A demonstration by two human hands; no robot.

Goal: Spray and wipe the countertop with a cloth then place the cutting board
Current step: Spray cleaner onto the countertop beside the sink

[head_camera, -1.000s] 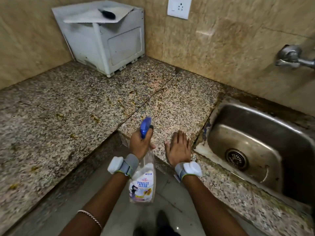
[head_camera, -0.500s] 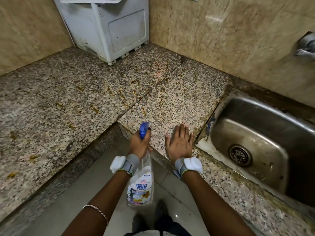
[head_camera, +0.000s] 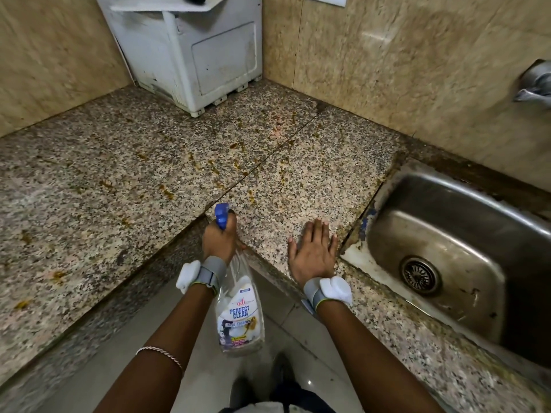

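1. A clear plastic spray bottle [head_camera: 240, 311] with a blue trigger head and a "Perfect Clean Glass Cleaner" label is gripped round the neck by the left hand [head_camera: 219, 241], fingers curled tight on it.
2. The bottle is held head-up just in front of the inner corner of the counter edge. The blue head pokes out above the fist at about edge level, and the body hangs below over the grey tiled floor [head_camera: 125, 368].
3. The right hand [head_camera: 313, 254] is laid flat, palm down, on the speckled granite counter [head_camera: 119, 189], fingers straight and close together, nothing held. It's parked near the front edge, just beside the sink's left rim.
4. The L-shaped counter is dotted with yellowish-brown stains [head_camera: 165, 190], mostly scattered around the seam [head_camera: 268, 162] between the two slabs and out to the left.
5. A stainless steel sink [head_camera: 432, 210] with a round drain [head_camera: 419, 275] is sunk into the counter on the right. Grime and a blue smear [head_camera: 364, 225] can be seen on its left rim.
6. A scuffed white boxy appliance [head_camera: 202, 55] is sat in the back corner against the beige tiled walls [head_camera: 387, 70], and a metal tap [head_camera: 536, 81] is fixed to the right-hand wall above the sink.
7. Grey straps [head_camera: 213, 271] with white modules are worn on both wrists, plus a thin silver bracelet [head_camera: 161, 353] on the left forearm.
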